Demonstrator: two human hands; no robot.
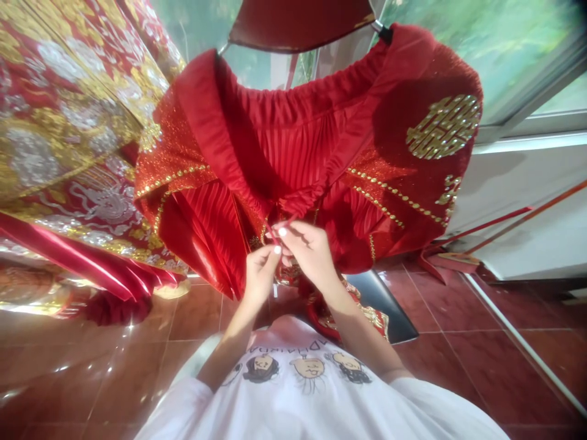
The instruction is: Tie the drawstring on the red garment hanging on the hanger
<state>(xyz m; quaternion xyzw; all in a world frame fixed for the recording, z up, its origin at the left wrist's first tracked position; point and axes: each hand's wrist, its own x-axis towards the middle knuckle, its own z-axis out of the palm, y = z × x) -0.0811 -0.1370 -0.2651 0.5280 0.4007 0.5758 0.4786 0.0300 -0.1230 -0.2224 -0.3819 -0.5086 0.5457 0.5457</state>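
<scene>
A red pleated skirt (293, 146) with gold beading hangs by clips over the back of a chair (302, 24). At the front of its gathered waistband, my left hand (263, 269) and my right hand (305, 247) meet, fingertips nearly touching. Both are closed in a pinch on a thin red cord (271, 231) that comes from the waistband. Part of the cord is hidden behind my fingers. A round gold emblem (444, 127) sits on the skirt's right side.
Red and gold embroidered fabric (77, 122) hangs at the left, with a shiny red cloth (101, 266) below it. A dark seat (385, 308) shows under the skirt. A dustpan (452, 261) stands by the wall at right. Tiles (458, 360) cover the floor.
</scene>
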